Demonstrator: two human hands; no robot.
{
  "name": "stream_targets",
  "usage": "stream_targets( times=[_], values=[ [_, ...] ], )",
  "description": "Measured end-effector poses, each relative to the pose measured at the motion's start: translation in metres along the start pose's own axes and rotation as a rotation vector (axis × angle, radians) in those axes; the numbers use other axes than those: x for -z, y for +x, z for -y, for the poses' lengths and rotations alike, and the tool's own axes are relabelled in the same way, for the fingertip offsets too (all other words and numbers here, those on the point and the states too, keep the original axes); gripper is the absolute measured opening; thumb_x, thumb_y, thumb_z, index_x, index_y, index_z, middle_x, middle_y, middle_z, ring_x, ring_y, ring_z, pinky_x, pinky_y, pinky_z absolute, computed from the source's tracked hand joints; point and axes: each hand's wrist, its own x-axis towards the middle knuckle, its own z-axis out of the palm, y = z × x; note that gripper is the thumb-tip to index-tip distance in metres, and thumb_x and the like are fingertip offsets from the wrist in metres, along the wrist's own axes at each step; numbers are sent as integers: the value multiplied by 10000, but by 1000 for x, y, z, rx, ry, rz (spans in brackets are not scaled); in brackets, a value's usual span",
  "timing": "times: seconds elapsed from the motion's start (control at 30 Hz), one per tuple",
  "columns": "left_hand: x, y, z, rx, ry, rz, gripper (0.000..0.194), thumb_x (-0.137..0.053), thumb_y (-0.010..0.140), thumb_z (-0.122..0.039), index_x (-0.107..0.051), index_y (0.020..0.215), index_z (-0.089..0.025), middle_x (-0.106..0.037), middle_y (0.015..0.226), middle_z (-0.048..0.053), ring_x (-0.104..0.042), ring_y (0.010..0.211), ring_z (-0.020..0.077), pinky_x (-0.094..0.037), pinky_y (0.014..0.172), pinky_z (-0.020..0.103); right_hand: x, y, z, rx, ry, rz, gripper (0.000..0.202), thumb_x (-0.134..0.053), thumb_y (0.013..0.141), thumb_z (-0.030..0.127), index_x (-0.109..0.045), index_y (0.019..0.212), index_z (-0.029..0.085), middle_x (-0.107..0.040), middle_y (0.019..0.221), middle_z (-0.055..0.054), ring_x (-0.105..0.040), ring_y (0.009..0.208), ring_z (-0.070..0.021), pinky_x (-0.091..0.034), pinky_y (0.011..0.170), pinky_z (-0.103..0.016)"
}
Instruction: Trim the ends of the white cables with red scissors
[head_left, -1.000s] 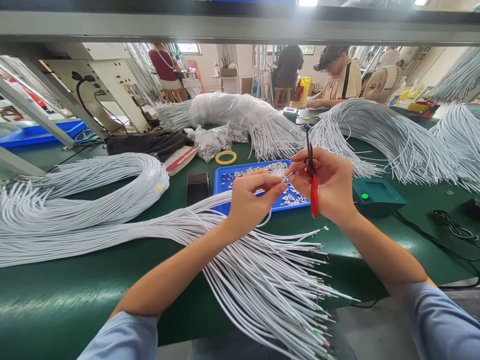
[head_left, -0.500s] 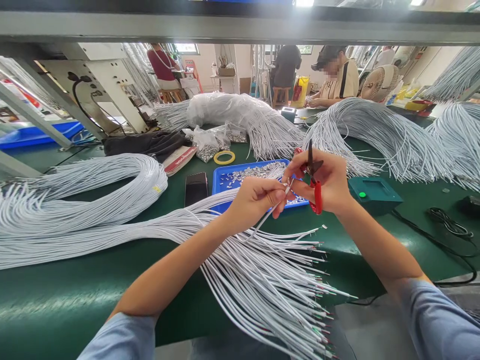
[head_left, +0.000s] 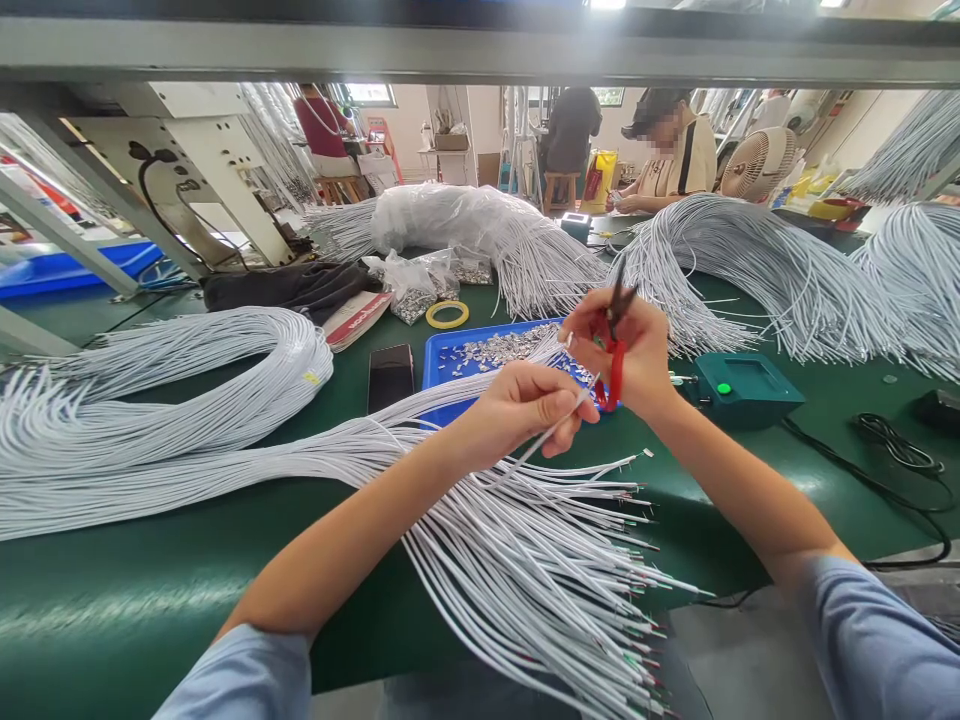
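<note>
Far left, coil of white cables [head_left: 300, 375] on the bench, then phone [head_left: 391, 378], then blue tray [head_left: 428, 368] with small metal pieces [head_left: 495, 347]. My left forearm crosses above the loose cable bundle [head_left: 517, 545], whose ends fan out toward lower right. My left hand [head_left: 536, 405] is in front of the tray, thumb and fingers pinched on one white cable [head_left: 544, 437]. Key relation: that cable's long axis slants from lower left up to the right, short free end past my left thumb, aimed at my right hand [head_left: 626, 340]. Left is the nearer hand, already on it; right is just beyond the tip, slightly higher. Right fingers are wrapped around red-handled scissors [head_left: 616, 372], blades upward, so not lined up with the cable. Small pale bit at my right fingertips, can't tell if pinched. Tip near the red handles, contact unclear. Green box [head_left: 750, 390] further right.
</note>
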Motion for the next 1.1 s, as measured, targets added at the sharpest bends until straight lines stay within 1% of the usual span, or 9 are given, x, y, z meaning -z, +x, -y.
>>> stream_targets(
  times=[0.1, 0.23, 0.37, 0.5, 0.63, 0.7, 0.77, 0.87, 1.1],
  values=[
    [-11, -4, -3, -40, 294, -6, 241, -724, 787, -371, -705, 687, -152, -637, 605, 36, -554, 535, 95, -430, 504, 225, 12, 16, -21, -166, -177, 157, 194, -595, 667, 211, -570, 858, 185, -614, 702, 6, -565, 637, -113, -447, 607, -260],
    [-32, -11, 6, 6, 543, 169, 132, -664, 817, -203, -699, 720, -120, -681, 675, 71, -583, 613, 114, -444, 565, 221, 27, 29, -60, -418, -538, 425, 195, -555, 658, 112, -635, 835, 136, -580, 629, -8, -490, 581, -108, -375, 555, -248],
    [-51, -17, 32, 151, 435, 294, 197, -624, 852, -245, -697, 809, -67, -669, 691, 81, -568, 603, 101, -449, 557, 195, 29, 28, -88, -488, -673, 474, 235, -558, 597, 43, -672, 783, 131, -567, 596, -32, -452, 574, -129, -307, 536, -270],
    [-54, -14, 52, 119, 555, 303, 222, -620, 865, -268, -715, 867, -68, -694, 741, 74, -575, 634, 83, -458, 596, 164, 30, 27, -96, -525, -746, 429, 269, -556, 576, 29, -677, 795, 128, -608, 676, -77, -489, 626, -167, -302, 552, -286],
    [-16, 4, 52, 67, 1299, 85, 270, -496, 935, -268, -727, 962, -132, -715, 939, 94, -660, 830, 156, -497, 757, 246, 34, 31, -92, -486, -733, 306, 231, -557, 618, 59, -654, 808, 147, -606, 700, -66, -502, 661, -169, -331, 593, -294],
    [15, 14, 48, 278, 1760, -103, 301, -438, 949, -278, -721, 977, -179, -709, 1002, 84, -679, 895, 209, -505, 755, 298, 33, 33, -85, -448, -691, 223, 190, -562, 657, 93, -635, 822, 156, -585, 669, -39, -494, 644, -153, -356, 611, -296],
    [47, 21, 44, 387, 1864, -229, 263, -470, 906, -197, -721, 934, -122, -705, 982, 138, -678, 949, 289, -508, 773, 364, 31, 35, -75, -414, -638, 146, 147, -568, 695, 131, -614, 829, 166, -557, 633, -12, -480, 613, -134, -373, 611, -293],
    [79, 24, 43, 490, 1932, -295, 238, -489, 849, -112, -710, 927, -72, -698, 985, 184, -671, 985, 345, -516, 775, 405, 28, 35, -58, -378, -553, 53, 94, -570, 724, 151, -584, 812, 178, -516, 604, 14, -447, 572, -108, -376, 588, -282],
    [91, 23, 49, 546, 1941, -330, 274, -448, 814, -55, -705, 906, -66, -703, 987, 196, -672, 1003, 339, -505, 817, 404, 25, 30, -32, -314, -281, -11, 137, -603, 677, 64, -576, 704, 195, -457, 524, 54, -398, 508, -78, -335, 537, -272]
  ],
)
